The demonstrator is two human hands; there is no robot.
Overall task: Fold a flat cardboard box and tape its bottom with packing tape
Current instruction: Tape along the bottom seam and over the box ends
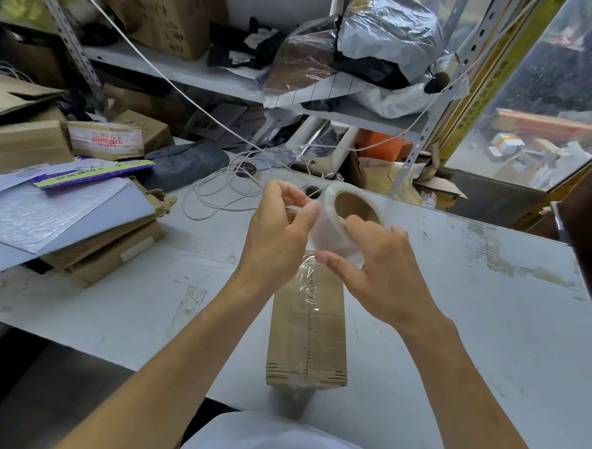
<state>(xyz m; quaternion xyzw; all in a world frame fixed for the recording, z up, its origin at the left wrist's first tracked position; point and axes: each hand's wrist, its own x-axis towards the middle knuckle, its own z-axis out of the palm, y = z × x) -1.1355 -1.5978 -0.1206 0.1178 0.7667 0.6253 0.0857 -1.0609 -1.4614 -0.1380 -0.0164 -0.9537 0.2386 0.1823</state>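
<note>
A narrow brown cardboard box (pixel 308 331) stands on the white table (pixel 455 301) in front of me, with clear tape running along its top seam and crinkled at the far end. Above its far end, my right hand (pixel 377 273) grips a roll of clear packing tape (pixel 342 223) with a brown core, thumb on the outer face and fingers in the core. My left hand (pixel 280 233) pinches the roll's loose tape end between thumb and fingers, just left of the roll.
Flat cardboard and bubble mailers (pixel 65 219) are stacked on the table's left. A coiled white cable (pixel 228 186) lies behind my hands. Small boxes (pixel 107 139) and bags crowd the shelf (pixel 199 71) behind. A glass panel (pixel 551 100) closes the right side.
</note>
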